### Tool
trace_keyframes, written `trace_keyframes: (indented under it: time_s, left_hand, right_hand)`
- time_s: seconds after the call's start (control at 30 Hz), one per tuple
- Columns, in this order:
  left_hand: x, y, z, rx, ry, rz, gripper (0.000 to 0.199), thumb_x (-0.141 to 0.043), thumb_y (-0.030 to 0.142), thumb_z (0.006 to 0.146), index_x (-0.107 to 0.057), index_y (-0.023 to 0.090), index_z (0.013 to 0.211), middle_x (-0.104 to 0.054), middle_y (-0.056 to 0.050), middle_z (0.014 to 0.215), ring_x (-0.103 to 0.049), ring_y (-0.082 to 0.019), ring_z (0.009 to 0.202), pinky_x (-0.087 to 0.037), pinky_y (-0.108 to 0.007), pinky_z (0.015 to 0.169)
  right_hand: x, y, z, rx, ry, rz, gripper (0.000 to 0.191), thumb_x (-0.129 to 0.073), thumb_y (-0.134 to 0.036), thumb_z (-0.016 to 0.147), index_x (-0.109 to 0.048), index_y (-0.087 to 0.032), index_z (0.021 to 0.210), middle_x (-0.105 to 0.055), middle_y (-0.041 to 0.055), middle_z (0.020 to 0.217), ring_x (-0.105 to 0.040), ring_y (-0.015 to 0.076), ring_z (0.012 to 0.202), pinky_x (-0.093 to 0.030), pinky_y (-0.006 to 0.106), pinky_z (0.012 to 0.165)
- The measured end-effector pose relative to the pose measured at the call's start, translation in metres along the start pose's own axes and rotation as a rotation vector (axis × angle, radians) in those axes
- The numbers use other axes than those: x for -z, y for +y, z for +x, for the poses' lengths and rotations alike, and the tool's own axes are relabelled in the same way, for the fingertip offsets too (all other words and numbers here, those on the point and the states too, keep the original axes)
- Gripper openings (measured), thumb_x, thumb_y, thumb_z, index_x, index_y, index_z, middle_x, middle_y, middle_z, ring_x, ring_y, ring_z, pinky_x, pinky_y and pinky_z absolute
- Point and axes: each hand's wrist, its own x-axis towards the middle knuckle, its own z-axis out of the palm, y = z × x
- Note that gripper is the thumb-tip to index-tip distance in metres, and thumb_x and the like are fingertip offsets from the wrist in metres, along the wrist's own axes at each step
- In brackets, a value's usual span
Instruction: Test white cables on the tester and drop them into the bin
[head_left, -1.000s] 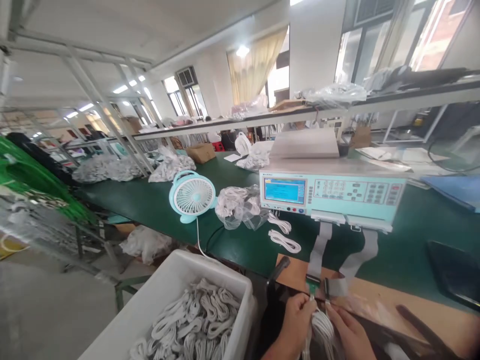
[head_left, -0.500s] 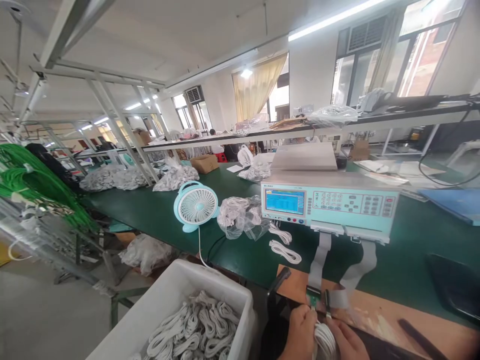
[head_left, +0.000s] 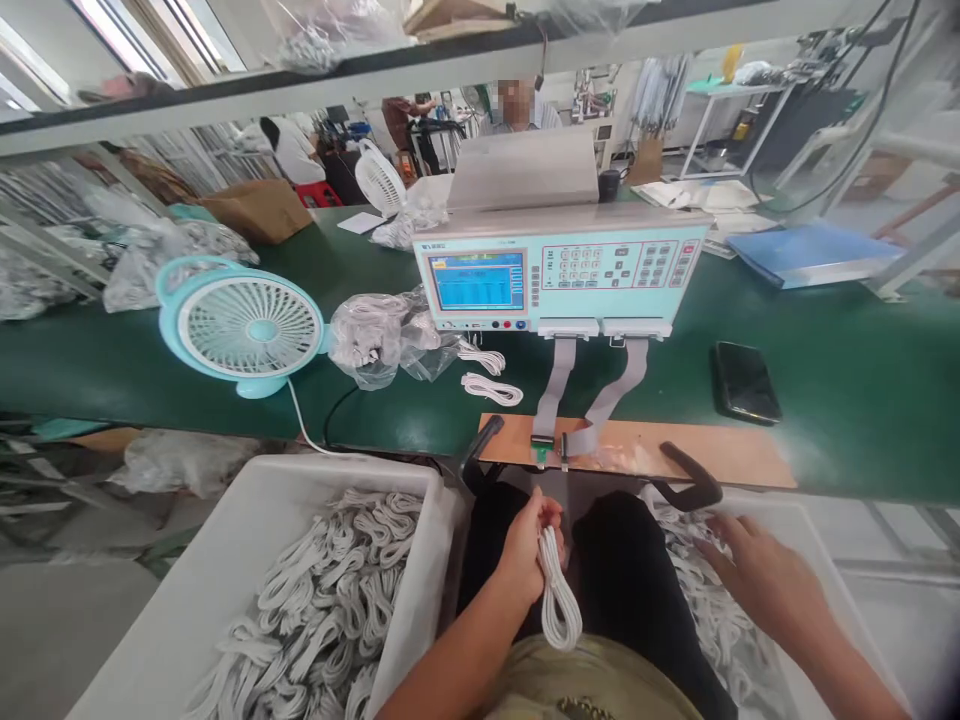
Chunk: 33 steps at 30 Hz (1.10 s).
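Observation:
My left hand (head_left: pixel 531 545) is closed around a coiled white cable (head_left: pixel 560 600) above my lap. Over the right bin, my right hand (head_left: pixel 757 575) has its fingers spread, near the white cables (head_left: pixel 709 600) inside; nothing shows in its grip. Two grey ribbon cables (head_left: pixel 555 385) run down from the light blue tester (head_left: pixel 622 300) to a green connector board (head_left: pixel 542 452) and a dark connector (head_left: pixel 565 452) on the wooden board (head_left: pixel 720 455). Neither hand touches these connectors.
A white bin (head_left: pixel 416 580) of coiled cables stands at the left. On the green table (head_left: pixel 847 400) are a blue fan (head_left: pixel 255 325), bagged cables (head_left: pixel 371 335), two loose coils (head_left: pixel 491 389) and a phone (head_left: pixel 747 382). A person (head_left: pixel 517 108) is behind the tester.
The view has turned right and down. My left hand has moved back from the connectors with the coiled cable. My right hand has left them and moved right, over the other bin.

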Motion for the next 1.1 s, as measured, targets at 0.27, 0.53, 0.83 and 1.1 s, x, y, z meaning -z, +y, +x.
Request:
trace_keyframes:
  time_s: [0.27, 0.53, 0.83, 1.1]
  left_hand:
    - [-0.022, -0.013, -0.004, -0.115, 0.082, -0.043, 0.034, -0.074, 0.041, 0.062, -0.057, 0.015, 0.075, -0.045, 0.006, 0.061, -0.044, -0.006, 0.050, -0.035, -0.019, 0.050]
    - [0.000, -0.009, -0.025, -0.401, 0.018, 0.434, 0.025, -0.074, 0.019, 0.061, -0.067, 0.015, 0.085, -0.057, -0.003, 0.087, -0.054, -0.014, 0.079, -0.043, -0.023, 0.074]
    - [0.010, 0.015, -0.004, -0.501, -0.001, 0.696, 0.021, -0.068, 0.029, 0.070, -0.068, 0.012, 0.082, -0.064, -0.003, 0.071, -0.055, -0.013, 0.065, -0.044, -0.022, 0.062]
    - [0.003, 0.029, 0.000, -0.460, 0.014, 0.494, 0.024, -0.075, 0.025, 0.061, -0.065, 0.012, 0.079, -0.061, 0.000, 0.064, -0.051, -0.009, 0.052, -0.041, -0.018, 0.046]
  right_hand:
    - [-0.063, -0.100, -0.029, 0.472, -0.047, 0.266, 0.015, -0.043, -0.025, 0.092, -0.057, -0.021, 0.088, -0.056, 0.0048, 0.079, -0.055, 0.0192, 0.069, -0.044, 0.029, 0.061]
    - [-0.083, -0.090, -0.009, 0.515, 0.036, 0.297, 0.015, -0.040, -0.021, 0.092, -0.052, -0.020, 0.084, -0.054, 0.0029, 0.071, -0.053, 0.0170, 0.060, -0.042, 0.029, 0.054]
    - [-0.090, -0.102, 0.013, 0.448, -0.012, 0.412, 0.023, -0.038, -0.030, 0.095, -0.058, -0.022, 0.085, -0.058, 0.0029, 0.072, -0.055, 0.0178, 0.065, -0.042, 0.028, 0.060]
    - [-0.101, -0.113, 0.034, 0.082, -0.151, 0.887, 0.033, -0.050, -0.052, 0.086, -0.058, -0.020, 0.086, -0.053, -0.0013, 0.065, -0.048, 0.0161, 0.059, -0.040, 0.026, 0.057]
